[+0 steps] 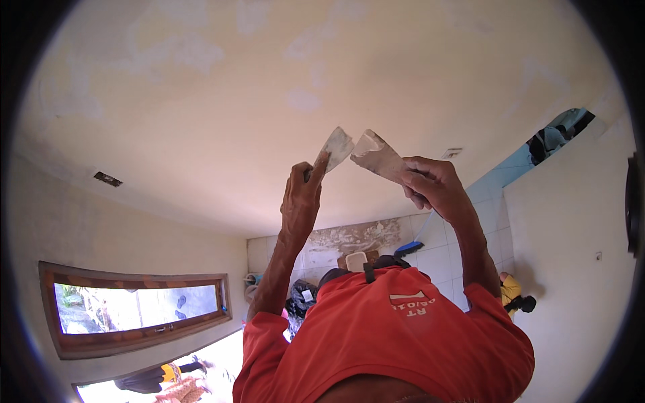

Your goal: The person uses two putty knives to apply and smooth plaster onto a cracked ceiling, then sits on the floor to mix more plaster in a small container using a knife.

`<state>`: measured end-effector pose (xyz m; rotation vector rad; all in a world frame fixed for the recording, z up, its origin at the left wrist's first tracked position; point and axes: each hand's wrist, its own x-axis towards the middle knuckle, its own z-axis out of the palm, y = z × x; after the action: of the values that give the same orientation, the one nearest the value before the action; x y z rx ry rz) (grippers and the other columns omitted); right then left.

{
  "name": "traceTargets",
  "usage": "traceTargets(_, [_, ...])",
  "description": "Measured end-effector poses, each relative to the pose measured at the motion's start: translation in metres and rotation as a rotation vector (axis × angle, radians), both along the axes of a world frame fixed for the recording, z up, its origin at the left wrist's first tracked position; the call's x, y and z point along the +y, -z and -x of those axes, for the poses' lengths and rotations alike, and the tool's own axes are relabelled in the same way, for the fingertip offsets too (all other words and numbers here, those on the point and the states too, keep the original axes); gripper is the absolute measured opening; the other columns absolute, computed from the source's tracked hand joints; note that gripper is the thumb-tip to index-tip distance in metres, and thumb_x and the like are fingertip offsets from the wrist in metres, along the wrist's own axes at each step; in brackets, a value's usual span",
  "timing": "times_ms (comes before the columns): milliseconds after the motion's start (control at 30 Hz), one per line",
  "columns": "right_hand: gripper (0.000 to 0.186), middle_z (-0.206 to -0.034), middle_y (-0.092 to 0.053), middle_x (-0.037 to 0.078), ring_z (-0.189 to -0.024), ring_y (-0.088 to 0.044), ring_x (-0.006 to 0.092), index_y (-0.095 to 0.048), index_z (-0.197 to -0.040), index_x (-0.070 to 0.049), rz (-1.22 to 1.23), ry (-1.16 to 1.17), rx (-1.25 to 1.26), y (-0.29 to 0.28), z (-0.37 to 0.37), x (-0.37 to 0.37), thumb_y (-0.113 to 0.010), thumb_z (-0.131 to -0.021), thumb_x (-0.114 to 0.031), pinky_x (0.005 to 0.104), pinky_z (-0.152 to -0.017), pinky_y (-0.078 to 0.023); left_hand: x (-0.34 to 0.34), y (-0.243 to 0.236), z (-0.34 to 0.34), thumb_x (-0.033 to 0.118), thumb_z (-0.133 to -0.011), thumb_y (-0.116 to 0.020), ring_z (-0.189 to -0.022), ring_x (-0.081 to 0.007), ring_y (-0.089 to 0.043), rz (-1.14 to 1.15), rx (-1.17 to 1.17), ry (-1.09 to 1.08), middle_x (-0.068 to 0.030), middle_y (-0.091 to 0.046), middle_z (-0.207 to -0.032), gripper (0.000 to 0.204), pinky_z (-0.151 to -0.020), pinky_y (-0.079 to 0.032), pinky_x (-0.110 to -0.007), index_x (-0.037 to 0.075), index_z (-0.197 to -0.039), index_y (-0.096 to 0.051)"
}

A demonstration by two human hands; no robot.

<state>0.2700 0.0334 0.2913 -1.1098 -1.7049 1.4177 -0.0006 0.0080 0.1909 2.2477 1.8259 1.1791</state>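
Observation:
My left hand [300,199] is closed around a putty knife [338,145], with a finger stretched along its pale, smeared blade. In my right hand [437,183] is a wider filling knife [381,161], pinched between thumb and fingers. A lump of whitish filler [369,144] clings to the end of its blade. Both blades are raised in front of the cream wall [235,101], tilted toward each other with their edges close together. Whether they touch I cannot tell. Lighter filled patches [304,99] show on the wall above.
A wood-framed window [59,305] is at the left. On the tiled floor below are a blue broom head [408,249], a white tub [356,261] and a black bag [300,299]. A person in yellow [510,290] is low at the right. Wall openings [107,178] are nearby.

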Motion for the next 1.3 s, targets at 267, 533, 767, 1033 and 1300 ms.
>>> traceTargets(267, [0.018,-0.081,-0.063,0.013,-0.06,-0.056,0.0144,-0.059,-0.106,0.002,0.099,-0.118,0.287,-0.014,-0.043,0.01,-0.052,-0.098,-0.013,0.0264,-0.049,-0.044,-0.035,0.068,-0.003,0.008,-0.098,-0.052,-0.07,-0.0203,-0.058,0.126,-0.472,-0.012,-0.0127,-0.057,-0.082,0.021,-0.063,-0.048,-0.034,-0.003,-0.112,-0.062])
traceTargets(533, [0.035,-0.084,-0.065,0.015,-0.061,-0.06,0.0144,-0.054,-0.128,0.004,-0.164,0.041,0.359,-0.105,-0.081,0.035,-0.054,-0.1,-0.017,0.0256,-0.049,-0.048,-0.057,0.087,0.009,0.012,-0.098,-0.055,-0.074,-0.0184,-0.065,0.363,-0.723,-0.007,-0.0127,-0.059,-0.089,0.021,-0.062,-0.054,-0.032,-0.005,-0.109,-0.062])
traceTargets(767, [0.039,-0.072,-0.058,0.002,-0.056,-0.05,0.0055,-0.06,-0.112,-0.003,-0.626,0.134,0.115,-0.241,-0.093,0.079,-0.054,-0.099,-0.039,0.0207,-0.045,-0.039,-0.063,0.094,0.006,0.013,-0.097,-0.055,-0.074,-0.0188,-0.066,0.416,-0.816,0.003,-0.0139,-0.061,-0.092,0.023,-0.063,-0.054,-0.032,-0.006,-0.108,-0.062])
traceTargets(1033, [0.046,-0.069,-0.047,-0.004,-0.06,-0.043,0.0052,-0.063,-0.114,-0.005,-0.881,0.299,-0.266,-0.351,-0.112,0.146,-0.047,-0.099,-0.046,0.0197,-0.058,-0.037,-0.076,0.103,-0.013,0.019,-0.095,-0.051,-0.07,-0.0184,-0.067,0.482,-0.94,-0.035,-0.0122,-0.064,-0.084,0.026,-0.06,-0.052,-0.032,-0.004,-0.096,-0.061])
traceTargets(1300, [0.044,-0.104,-0.065,0.011,-0.101,-0.061,0.0192,-0.056,-0.126,0.003,-1.457,0.481,-0.867,-0.414,-0.091,0.177,-0.06,-0.094,-0.026,0.0361,-0.089,-0.046,-0.078,0.103,-0.015,0.02,-0.095,-0.053,-0.071,-0.0186,-0.066,0.518,-1.003,-0.066,-0.0122,-0.064,-0.086,0.027,-0.06,-0.051,-0.032,-0.006,-0.099,-0.061])
